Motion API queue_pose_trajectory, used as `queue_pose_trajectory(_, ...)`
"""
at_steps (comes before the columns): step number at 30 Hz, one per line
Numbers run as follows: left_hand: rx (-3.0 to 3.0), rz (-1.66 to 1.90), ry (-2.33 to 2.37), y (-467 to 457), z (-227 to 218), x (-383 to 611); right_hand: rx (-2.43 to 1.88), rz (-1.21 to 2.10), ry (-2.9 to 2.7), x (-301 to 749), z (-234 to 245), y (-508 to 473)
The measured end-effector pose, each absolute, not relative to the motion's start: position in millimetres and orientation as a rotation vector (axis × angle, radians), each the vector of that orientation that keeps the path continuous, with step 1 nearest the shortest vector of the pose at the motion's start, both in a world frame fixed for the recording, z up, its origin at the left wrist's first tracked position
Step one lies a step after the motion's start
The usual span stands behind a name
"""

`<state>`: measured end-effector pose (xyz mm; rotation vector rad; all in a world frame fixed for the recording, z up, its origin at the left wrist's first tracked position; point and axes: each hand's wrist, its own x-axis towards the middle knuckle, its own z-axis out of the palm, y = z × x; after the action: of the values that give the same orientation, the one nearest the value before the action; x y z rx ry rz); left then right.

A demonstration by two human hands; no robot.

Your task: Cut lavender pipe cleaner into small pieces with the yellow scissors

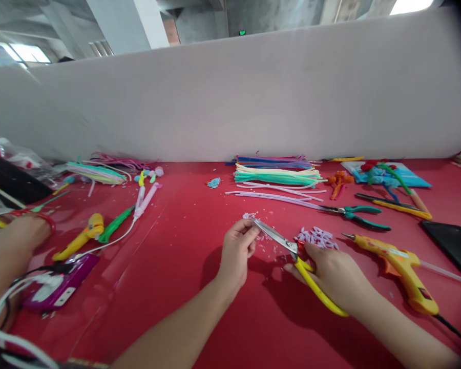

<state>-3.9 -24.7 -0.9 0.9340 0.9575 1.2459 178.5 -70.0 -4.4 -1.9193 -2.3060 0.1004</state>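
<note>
My right hand is closed round the yellow handles of a pair of scissors, whose steel blades point up and left. My left hand is pinched shut at the blade tips, on a small lilac piece I can barely make out. A heap of short lilac cut pieces lies just beyond my right hand. Fine lilac scraps are scattered on the red table near my left hand.
Pipe cleaners in lilac, green and cream are stacked at the back. Green-handled pliers, a yellow glue gun and a dark phone lie to the right. Another person's hand, a purple device and cables are on the left.
</note>
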Motion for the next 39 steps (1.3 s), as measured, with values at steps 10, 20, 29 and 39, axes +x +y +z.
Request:
queue_pose_trajectory(10,0.948,1.231,0.931,-25,-1,-5,-1.927,0.159,-2.342,177,-7,-69)
queue_pose_trajectory(20,0.952,1.231,0.918,-25,2,-3,-2.006,0.106,-2.213,180,0,-68)
queue_pose_trajectory(29,0.977,1.035,0.901,-29,5,-1,-1.913,0.270,-2.035,182,2,-65)
queue_pose_trajectory(39,1.236,0.550,0.748,-39,9,6,-1.561,1.081,-1.634,169,18,-75)
